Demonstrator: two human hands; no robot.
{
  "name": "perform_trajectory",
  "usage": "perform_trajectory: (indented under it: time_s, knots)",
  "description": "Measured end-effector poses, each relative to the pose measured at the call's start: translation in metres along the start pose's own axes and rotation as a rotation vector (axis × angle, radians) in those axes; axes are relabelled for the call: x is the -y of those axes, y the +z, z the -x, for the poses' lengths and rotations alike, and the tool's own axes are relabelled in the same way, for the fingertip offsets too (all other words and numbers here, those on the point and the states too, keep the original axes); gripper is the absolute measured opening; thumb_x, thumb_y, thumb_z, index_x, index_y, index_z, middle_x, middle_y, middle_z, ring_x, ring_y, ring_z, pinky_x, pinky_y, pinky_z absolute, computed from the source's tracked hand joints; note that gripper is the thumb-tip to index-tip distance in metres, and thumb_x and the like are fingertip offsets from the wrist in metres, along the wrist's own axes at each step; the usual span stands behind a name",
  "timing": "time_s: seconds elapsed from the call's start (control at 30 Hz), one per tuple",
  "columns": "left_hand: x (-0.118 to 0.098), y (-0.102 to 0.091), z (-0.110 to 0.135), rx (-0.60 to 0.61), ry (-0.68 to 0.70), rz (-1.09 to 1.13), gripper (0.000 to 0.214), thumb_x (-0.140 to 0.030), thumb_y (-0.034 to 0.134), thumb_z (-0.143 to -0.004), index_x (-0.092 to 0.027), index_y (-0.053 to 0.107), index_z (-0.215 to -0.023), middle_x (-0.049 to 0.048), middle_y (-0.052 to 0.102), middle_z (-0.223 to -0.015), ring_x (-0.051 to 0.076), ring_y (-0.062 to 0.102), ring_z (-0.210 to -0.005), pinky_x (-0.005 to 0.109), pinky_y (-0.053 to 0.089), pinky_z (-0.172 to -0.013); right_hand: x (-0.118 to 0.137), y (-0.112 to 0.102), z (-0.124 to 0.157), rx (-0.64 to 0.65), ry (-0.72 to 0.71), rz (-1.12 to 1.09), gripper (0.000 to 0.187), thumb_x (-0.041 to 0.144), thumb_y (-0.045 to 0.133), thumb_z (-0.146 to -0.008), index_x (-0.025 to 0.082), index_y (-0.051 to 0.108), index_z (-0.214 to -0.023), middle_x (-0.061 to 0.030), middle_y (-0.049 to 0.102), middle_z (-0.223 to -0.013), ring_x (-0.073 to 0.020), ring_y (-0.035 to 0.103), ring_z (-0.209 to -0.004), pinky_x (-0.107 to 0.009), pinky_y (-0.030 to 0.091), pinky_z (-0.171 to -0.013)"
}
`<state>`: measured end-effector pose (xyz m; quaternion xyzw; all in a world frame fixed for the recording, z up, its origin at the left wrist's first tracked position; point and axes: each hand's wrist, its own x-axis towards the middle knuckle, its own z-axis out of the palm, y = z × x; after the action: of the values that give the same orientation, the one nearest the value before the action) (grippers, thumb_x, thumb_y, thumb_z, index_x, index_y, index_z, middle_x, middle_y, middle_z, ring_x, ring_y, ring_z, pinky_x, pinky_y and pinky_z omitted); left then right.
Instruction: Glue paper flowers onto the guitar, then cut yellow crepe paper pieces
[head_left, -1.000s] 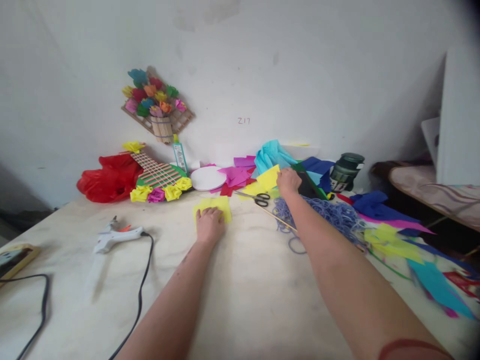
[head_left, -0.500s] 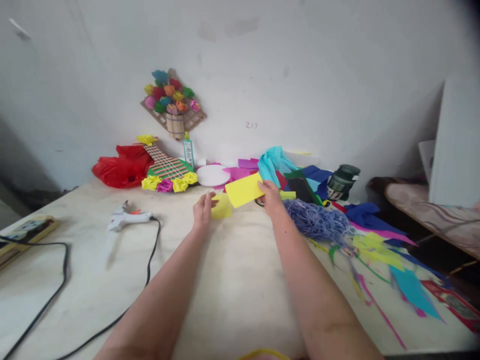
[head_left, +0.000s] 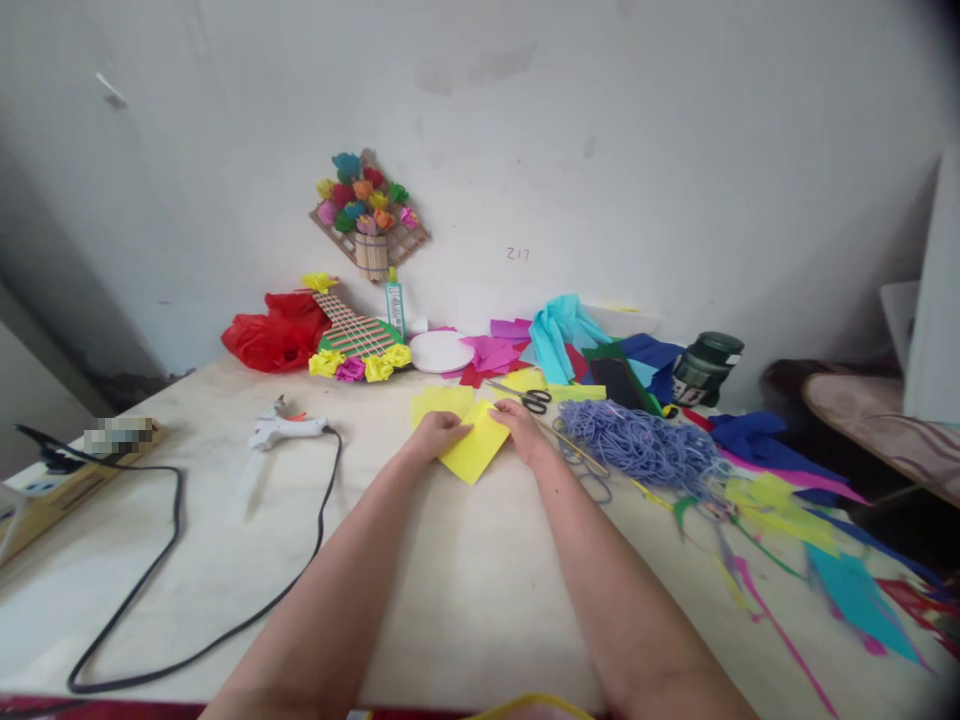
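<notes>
Between my two hands is a piece of yellow paper, tilted so that one corner points down toward me. My left hand pinches its left edge with the thumb on top. At the upper right edge, my right hand grips the same paper. Behind it, another yellow sheet lies flat on the table. Black-handled scissors rest just beyond my right hand, beside more yellow paper.
A white glue gun with its black cord lies left, near a power strip. A tangle of purple-blue string and coloured scraps spread right. At the back are a flower-trimmed guitar craft, a white disc and a dark green jar.
The yellow paper has come down and closer to me, turning corner-down. My left hand, empty before, now grips it too. The scissors have come into fuller view.
</notes>
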<state>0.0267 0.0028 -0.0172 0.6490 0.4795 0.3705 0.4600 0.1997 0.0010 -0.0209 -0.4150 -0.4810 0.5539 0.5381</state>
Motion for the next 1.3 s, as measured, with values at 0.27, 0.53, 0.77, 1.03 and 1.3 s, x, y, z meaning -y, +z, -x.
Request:
perform_trajectory:
  time_s: [0.27, 0.53, 0.77, 1.03, 1.3]
  knots:
    - [0.014, 0.001, -0.011, -0.134, 0.071, 0.011, 0.035, -0.052, 0.056, -0.064, -0.016, 0.053, -0.063, -0.0009, 0.054, -0.053, 0.011, 0.048, -0.048, 0.021, 0.03, -0.042, -0.008, -0.004, -0.005, 0.023, 0.044, -0.11, 0.041, 0.036, 0.064, -0.062, 0.022, 0.054, -0.1, 0.0023, 0.059, -0.07, -0.0095, 0.049, -0.05, -0.019, 0.026, -0.036]
    - [0.011, 0.0, -0.009, -0.236, 0.11, 0.244, 0.04, -0.055, 0.054, -0.066, -0.015, 0.055, -0.071, 0.0021, 0.059, -0.062, 0.013, 0.054, -0.054, 0.022, 0.037, -0.048, -0.007, 0.003, -0.003, 0.165, 0.105, -0.256, 0.025, 0.038, 0.057, -0.071, 0.017, 0.06, -0.085, -0.0027, 0.063, -0.072, -0.0137, 0.057, -0.063, -0.025, 0.045, -0.054]
    - [0.009, 0.005, -0.009, -0.235, 0.096, 0.327, 0.041, -0.054, 0.054, -0.067, -0.015, 0.056, -0.08, 0.0029, 0.06, -0.066, 0.015, 0.056, -0.057, 0.025, 0.042, -0.053, -0.01, 0.016, 0.001, 0.181, 0.166, -0.129, 0.033, 0.036, 0.066, -0.061, 0.014, 0.062, -0.085, -0.0068, 0.067, -0.07, -0.0181, 0.06, -0.059, -0.028, 0.044, -0.048]
    - [0.019, 0.009, -0.016, -0.35, 0.129, 0.124, 0.033, -0.044, 0.05, -0.072, -0.017, 0.056, -0.089, 0.0019, 0.059, -0.066, 0.013, 0.053, -0.058, 0.023, 0.039, -0.052, -0.021, 0.024, -0.005, -0.122, 0.003, -0.154, 0.03, 0.037, 0.072, -0.05, 0.016, 0.064, -0.07, -0.0025, 0.066, -0.06, -0.0178, 0.059, -0.057, -0.027, 0.041, -0.049]
    - [0.011, 0.011, -0.011, -0.392, 0.269, 0.058, 0.05, -0.028, 0.053, -0.07, -0.017, 0.043, -0.117, 0.0016, 0.06, -0.073, 0.011, 0.052, -0.06, 0.022, 0.04, -0.058, -0.023, 0.018, -0.009, -0.216, -0.069, -0.137, 0.029, 0.039, 0.066, -0.056, 0.017, 0.062, -0.073, -0.0007, 0.063, -0.06, -0.0146, 0.056, -0.053, -0.026, 0.04, -0.048]
